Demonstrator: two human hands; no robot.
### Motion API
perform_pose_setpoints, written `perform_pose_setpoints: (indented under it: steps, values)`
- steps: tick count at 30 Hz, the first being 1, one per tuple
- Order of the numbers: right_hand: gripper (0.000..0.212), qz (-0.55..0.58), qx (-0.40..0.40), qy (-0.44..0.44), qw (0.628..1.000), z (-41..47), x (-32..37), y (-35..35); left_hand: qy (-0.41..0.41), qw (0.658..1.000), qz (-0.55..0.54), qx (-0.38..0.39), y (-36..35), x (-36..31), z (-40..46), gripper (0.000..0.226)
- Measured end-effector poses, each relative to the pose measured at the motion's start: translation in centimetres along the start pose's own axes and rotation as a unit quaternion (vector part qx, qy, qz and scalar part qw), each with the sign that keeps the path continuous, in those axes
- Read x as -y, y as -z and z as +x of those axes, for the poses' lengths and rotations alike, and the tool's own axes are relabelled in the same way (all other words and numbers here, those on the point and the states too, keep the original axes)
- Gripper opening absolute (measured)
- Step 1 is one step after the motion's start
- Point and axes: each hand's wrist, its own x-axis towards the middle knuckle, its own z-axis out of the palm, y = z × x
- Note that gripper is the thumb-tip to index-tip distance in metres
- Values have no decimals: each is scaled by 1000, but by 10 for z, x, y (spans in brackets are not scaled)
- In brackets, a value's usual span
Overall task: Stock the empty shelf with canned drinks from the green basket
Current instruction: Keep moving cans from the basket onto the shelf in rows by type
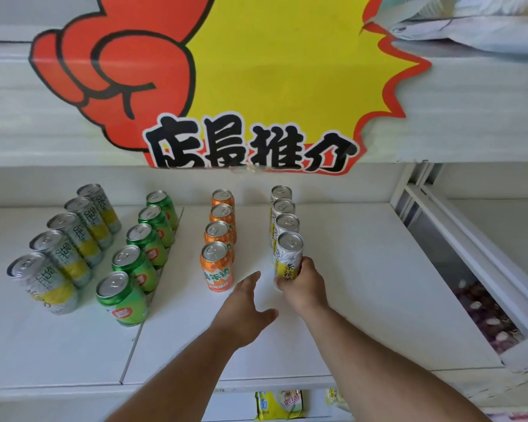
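left hand [244, 303] held flat, fingers straight, nothing gripped | white-and-yellow can [288, 258] set upright at front of rightmost row on shelf [363, 284] | right hand [302, 284] grip wrapped round its lower body | judged rigid, smooth, moderately heavy; mid-body hold advised

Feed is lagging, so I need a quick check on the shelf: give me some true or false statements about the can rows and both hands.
1. The right hand grips the front white and yellow can. True.
2. The left hand holds an orange can. False: it is open and holds nothing, beside the front orange can.
3. The orange row has five cans. False: four.
4. The green row has five cans. True.
5. All cans on the shelf stand upright. True.
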Motion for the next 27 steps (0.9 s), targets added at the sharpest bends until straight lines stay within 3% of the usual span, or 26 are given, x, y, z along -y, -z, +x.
perform_pose_setpoints:
  steps: [7,15,21,27]
  values:
    - [49,2,17,-1,1000,9,3,-2,8,1000,-5,9,-5,-6,13,97]
    - [70,-40,57,-13,997,-13,-5,23,8,1000,-14,19,1,-7,-3,99]
    - [90,-8,43,-13,999,-88,-17,42,-59,997,-12,44,11,5,-55,97]
    - [76,53,-12,-44,998,-197,-40,54,-78,986,-91,112,7,31,-129,91]
